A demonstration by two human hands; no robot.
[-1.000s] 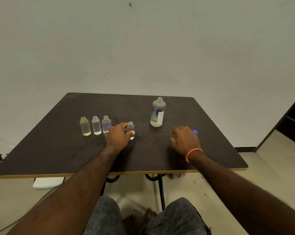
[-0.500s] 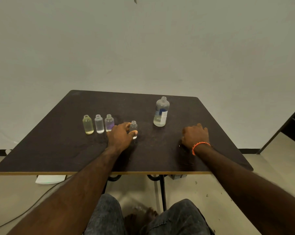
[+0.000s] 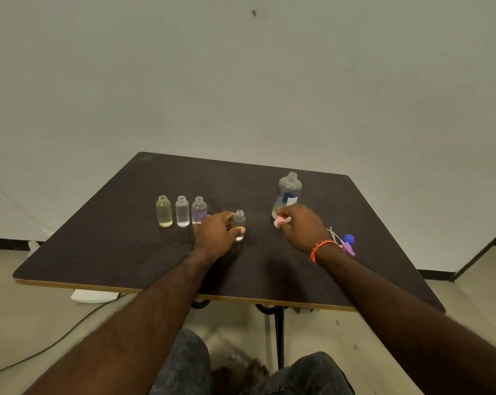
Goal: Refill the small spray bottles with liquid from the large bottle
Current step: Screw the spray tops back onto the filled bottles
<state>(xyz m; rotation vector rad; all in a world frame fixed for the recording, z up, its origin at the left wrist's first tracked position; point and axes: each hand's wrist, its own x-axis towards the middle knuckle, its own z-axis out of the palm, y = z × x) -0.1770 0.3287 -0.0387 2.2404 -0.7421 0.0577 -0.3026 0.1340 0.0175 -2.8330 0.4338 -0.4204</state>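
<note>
Dark brown desk [image 3: 104,252] with a pale edge strip, plain off-white wall [image 3: 241,81] behind it, beige floor [image 3: 13,323] with a cable below. My left hand [image 3: 215,233] grips the small open bottle [image 3: 239,223], thumb and fingers curled round it. Left of that bottle stand three more small bottles [image 3: 182,211] in a row; right of it, the uncapped large bottle [image 3: 287,193]. My right hand [image 3: 302,226] has swung in from the desk's right side and now pinches a pink spray cap [image 3: 279,222], uncovering the loose spray caps [image 3: 346,243] lying right of it.
</note>
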